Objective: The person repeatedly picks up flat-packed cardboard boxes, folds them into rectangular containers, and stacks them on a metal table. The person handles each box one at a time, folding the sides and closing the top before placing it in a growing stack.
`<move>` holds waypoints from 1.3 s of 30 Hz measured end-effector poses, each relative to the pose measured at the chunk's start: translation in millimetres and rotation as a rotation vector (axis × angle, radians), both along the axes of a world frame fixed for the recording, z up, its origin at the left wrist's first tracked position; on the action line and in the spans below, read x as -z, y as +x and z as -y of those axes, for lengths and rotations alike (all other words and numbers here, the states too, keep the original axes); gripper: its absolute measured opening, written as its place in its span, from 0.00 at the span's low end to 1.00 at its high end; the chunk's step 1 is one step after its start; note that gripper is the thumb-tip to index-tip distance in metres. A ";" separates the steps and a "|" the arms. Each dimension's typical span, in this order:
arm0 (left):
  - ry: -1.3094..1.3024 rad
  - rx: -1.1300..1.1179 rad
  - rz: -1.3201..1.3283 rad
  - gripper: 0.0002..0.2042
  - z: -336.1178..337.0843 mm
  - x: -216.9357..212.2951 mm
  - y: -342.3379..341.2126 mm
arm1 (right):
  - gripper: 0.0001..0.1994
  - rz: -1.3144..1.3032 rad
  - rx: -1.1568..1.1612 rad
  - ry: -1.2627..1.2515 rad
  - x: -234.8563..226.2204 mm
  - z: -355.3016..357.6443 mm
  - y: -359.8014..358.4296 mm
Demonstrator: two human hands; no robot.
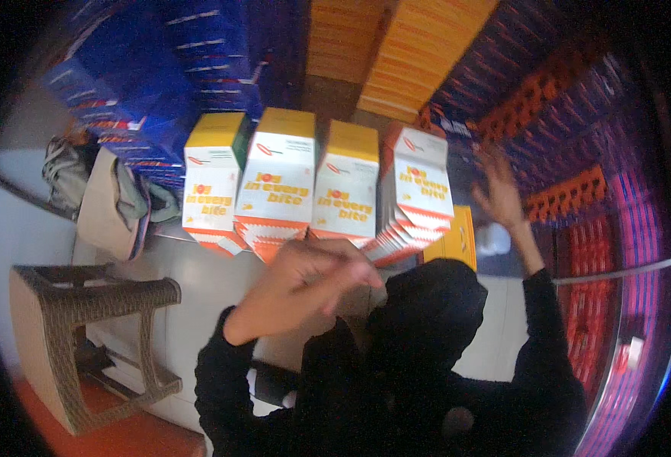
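Observation:
Several tall stacks of white cartons [278,190] with yellow tops and orange bases stand side by side in front of me. My left hand [301,286] hovers low before the middle stacks, with its fingers curled together and nothing visible in it. My right hand [499,194] is raised with its fingers spread, just right of the rightmost carton stack [419,190], and holds nothing. Both arms wear black sleeves. A yellow box [457,240] lies at the foot of the right stack.
Blue boxes [160,68] are piled high at the left and orange ones [412,61] at the back. Purple and orange boxes [549,107] fill the right. A woven brown stool [84,335] stands at lower left. A bundle of cloth and bags [107,194] lies beyond it.

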State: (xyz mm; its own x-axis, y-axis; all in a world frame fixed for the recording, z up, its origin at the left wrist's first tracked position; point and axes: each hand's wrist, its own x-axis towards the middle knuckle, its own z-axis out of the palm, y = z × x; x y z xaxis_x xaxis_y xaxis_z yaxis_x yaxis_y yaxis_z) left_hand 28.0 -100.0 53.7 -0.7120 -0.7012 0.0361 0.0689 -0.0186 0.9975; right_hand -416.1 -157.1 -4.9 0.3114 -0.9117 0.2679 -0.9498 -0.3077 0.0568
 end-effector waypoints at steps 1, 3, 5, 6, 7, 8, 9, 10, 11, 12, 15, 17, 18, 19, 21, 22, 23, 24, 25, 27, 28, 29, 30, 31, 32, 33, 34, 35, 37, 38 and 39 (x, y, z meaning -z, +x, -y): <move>0.067 0.003 -0.025 0.15 2.8 -3.1 2.1 | 0.37 0.086 0.092 0.096 35.2 -30.8 -4.6; 0.077 -0.019 -0.081 0.17 8.1 -5.8 -2.1 | 0.36 0.085 0.098 0.216 90.0 -82.5 -14.8; 0.086 -0.033 -0.109 0.17 13.3 -6.6 -9.9 | 0.35 -0.206 0.057 0.240 139.1 -121.2 -8.9; 0.063 -0.022 -0.071 0.14 15.7 -6.1 -14.8 | 0.34 -0.440 0.085 0.265 158.4 -131.0 -3.1; 0.081 0.009 -0.077 0.13 17.3 -5.4 -19.9 | 0.33 -0.276 0.122 0.247 168.5 -140.8 -0.9; 0.100 0.038 -0.083 0.12 18.1 -4.1 -25.8 | 0.32 -0.119 0.197 0.302 177.1 -148.1 5.4; 0.123 0.063 -0.084 0.11 18.0 -2.0 -31.6 | 0.31 0.041 0.280 0.391 180.9 -154.8 11.0; 0.049 0.084 -0.054 0.11 17.6 0.3 -36.8 | 0.29 0.057 0.243 0.321 178.6 -159.7 12.6; -0.022 0.097 -0.021 0.10 16.8 3.1 -41.3 | 0.27 0.089 0.229 0.308 172.4 -164.2 12.6; -0.104 0.112 -0.014 0.09 15.9 6.2 -45.1 | 0.26 0.127 0.171 0.268 162.3 -167.5 10.2; -0.187 0.211 -0.032 0.09 15.9 16.3 -51.6 | 0.24 0.202 0.163 0.173 117.5 -174.6 -2.8; -0.179 0.260 -0.011 0.12 15.7 22.3 -54.3 | 0.24 0.207 0.255 0.109 81.7 -170.7 -9.5; -0.176 0.280 -0.011 0.13 15.0 24.8 -55.9 | 0.23 0.178 0.320 0.062 63.1 -167.0 -9.4; -0.090 0.273 -0.011 0.14 13.7 26.8 -58.3 | 0.23 0.256 0.388 -0.035 47.1 -163.3 -3.2; 0.068 0.263 -0.046 0.17 9.7 29.1 -65.1 | 0.22 0.382 0.587 -0.223 11.4 -153.7 17.4; 0.215 0.259 -0.055 0.21 7.6 29.4 -67.8 | 0.22 0.355 0.435 -0.390 -7.8 -149.6 32.0; 0.261 0.227 -0.146 0.22 5.6 28.9 -69.6 | 0.21 0.318 0.369 -0.512 -25.0 -149.4 51.9; 0.315 0.206 -0.232 0.22 3.0 28.2 -71.0 | 0.21 0.289 0.335 -0.617 -37.5 -150.6 76.3; 0.371 0.189 -0.317 0.23 1.2 27.0 -71.0 | 0.20 0.256 0.157 -0.641 -47.8 -151.1 102.1; 0.502 0.106 -0.476 0.22 -0.1 24.0 -66.7 | 0.18 0.145 -0.091 -0.585 -58.7 -151.1 157.0; 0.568 0.016 -0.523 0.22 -0.3 22.9 -63.0 | 0.20 -0.067 -0.197 -0.392 -68.4 -157.4 176.3; 0.626 -0.049 -0.590 0.22 -0.2 22.2 -59.6 | 0.21 -0.096 -0.252 -0.256 -71.2 -156.3 197.0; 0.596 -0.154 -0.513 0.20 1.8 21.9 -51.7 | 0.26 -0.086 -0.242 -0.124 -75.3 -154.5 211.2; 0.518 -0.196 -0.514 0.20 3.4 22.2 -46.3 | 0.28 0.111 -0.253 0.000 -81.2 -152.9 217.9; 0.445 -0.242 -0.518 0.20 4.9 23.5 -41.6 | 0.26 0.317 -0.244 -0.138 -82.1 -144.5 225.3; 0.358 -0.275 -0.556 0.19 7.1 25.5 -36.7 | 0.25 0.528 -0.241 -0.262 -82.6 -135.2 230.0; 0.257 -0.345 -0.552 0.17 9.7 28.3 -33.2 | 0.24 0.622 -0.140 -0.355 -82.0 -125.4 233.0; 0.247 -0.409 -0.478 0.16 13.4 31.6 -29.5 | 0.23 0.733 -0.052 -0.465 -80.3 -114.2 235.2; 0.199 -0.476 -0.401 0.14 21.7 39.7 -21.2 | 0.22 1.165 0.035 -0.274 -77.3 -97.1 232.8; 0.174 -0.508 -0.405 0.15 28.5 43.2 -16.9 | 0.21 1.466 0.024 0.048 -75.3 -89.2 232.1; 0.171 -0.534 -0.409 0.15 36.5 46.3 -12.4 | 0.21 1.753 0.032 0.394 -73.0 -84.1 231.6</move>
State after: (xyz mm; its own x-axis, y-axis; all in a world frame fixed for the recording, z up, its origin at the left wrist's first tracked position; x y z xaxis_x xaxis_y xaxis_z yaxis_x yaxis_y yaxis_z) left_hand 15.6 -136.5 7.4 -0.2203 -0.9717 0.0856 0.4824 -0.0323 0.8754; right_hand -184.5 -72.9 68.2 -0.0843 -0.9962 0.0202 0.1780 -0.0349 -0.9834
